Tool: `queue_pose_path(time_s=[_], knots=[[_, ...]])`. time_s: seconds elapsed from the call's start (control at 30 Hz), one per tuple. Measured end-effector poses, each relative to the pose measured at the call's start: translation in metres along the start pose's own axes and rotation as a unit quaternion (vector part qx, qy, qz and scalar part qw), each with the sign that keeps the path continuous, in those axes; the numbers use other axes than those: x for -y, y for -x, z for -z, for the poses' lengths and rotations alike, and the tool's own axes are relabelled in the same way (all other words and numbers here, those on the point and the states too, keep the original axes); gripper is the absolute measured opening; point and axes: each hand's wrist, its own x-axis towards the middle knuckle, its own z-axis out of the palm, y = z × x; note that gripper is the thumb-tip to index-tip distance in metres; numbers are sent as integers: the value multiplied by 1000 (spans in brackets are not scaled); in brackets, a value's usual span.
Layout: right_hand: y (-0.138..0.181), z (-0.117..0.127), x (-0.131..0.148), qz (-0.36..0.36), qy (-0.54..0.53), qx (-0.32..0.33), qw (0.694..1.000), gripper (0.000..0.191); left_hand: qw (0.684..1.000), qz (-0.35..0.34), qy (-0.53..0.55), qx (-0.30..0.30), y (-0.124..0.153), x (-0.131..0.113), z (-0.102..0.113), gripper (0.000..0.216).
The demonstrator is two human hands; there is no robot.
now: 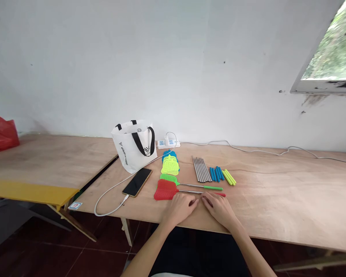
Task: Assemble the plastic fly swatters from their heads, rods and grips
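My left hand (pixel 182 207) rests on the table's front edge, just below the red fly swatter (pixel 165 190). Its fingers are loosely bent, with a gap between thumb and forefinger. Beside it, my right hand (pixel 218 208) lies in a similar pose, its fingertips close to the swatter's metal shaft and partly covering the red handle; whether they touch is unclear. I see nothing held in either hand. A green fly swatter (pixel 169 177) lies behind the red one. Farther back are loose yellow swatter heads (pixel 170 166) and blue swatter heads (pixel 170 152), overlapping.
Metal rods (pixel 202 169), blue grips (pixel 217 174) and yellow grips (pixel 229 177) lie to the right. Leftward are a phone (pixel 137 182) on a white cable (pixel 112 188) and a white bag (pixel 127 152). A power strip (pixel 161 144) sits by the wall. A gap separates the neighbouring table (pixel 57 154).
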Motion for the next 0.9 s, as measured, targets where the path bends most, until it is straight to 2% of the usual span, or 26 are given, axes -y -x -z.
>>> queue_pose_path(time_s=[0.2,0.9], knots=[[1,-1,-1,-2,12,-3,1000,35,1000,-9,1,7,0,-2,2,45],[0,-2,-3,0,6,6,1000,37,1000,1,-2,-6,0,0,-2,40]])
